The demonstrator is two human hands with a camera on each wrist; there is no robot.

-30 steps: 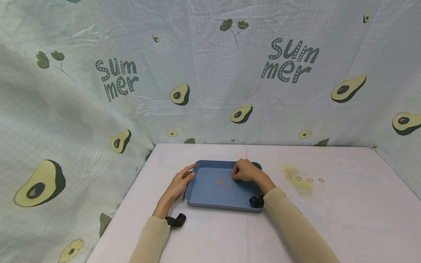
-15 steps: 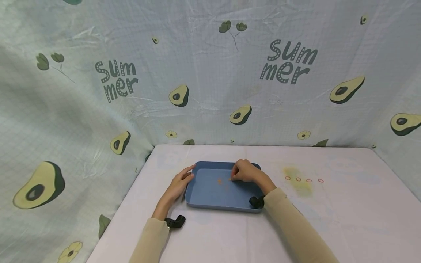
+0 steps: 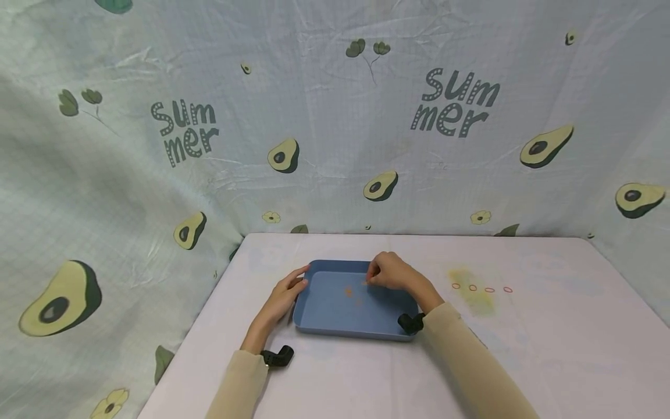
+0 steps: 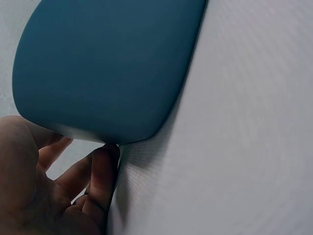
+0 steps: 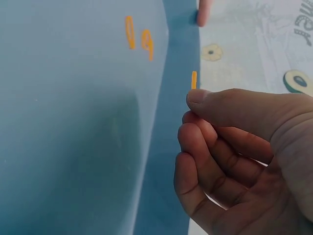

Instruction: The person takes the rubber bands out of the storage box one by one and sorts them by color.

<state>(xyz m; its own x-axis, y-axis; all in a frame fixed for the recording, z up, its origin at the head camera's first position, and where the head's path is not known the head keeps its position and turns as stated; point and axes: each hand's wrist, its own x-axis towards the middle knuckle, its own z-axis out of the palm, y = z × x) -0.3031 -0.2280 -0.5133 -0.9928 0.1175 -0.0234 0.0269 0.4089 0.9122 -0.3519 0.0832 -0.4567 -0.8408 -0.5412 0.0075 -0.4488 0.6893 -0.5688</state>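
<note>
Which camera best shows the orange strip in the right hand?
The right wrist view: there the orange strip appears close up, its free end poking out of the right hand, though the pinched end is hidden. The head view shows only a tiny speck by that hand, and the left wrist view doesn't show it.

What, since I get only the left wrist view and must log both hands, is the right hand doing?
Observer: The right hand is pinching a small, thin orange piece between thumb and finger.
Operator: My view shows just the tray's outside. Is anything lying in it?
Observer: Yes, the right wrist view shows two more orange pieces on the floor of the blue tray.
Operator: And on the table, off to the person's right of the tray?
Observer: The head view shows a yellowish patch on the white table there.
</note>
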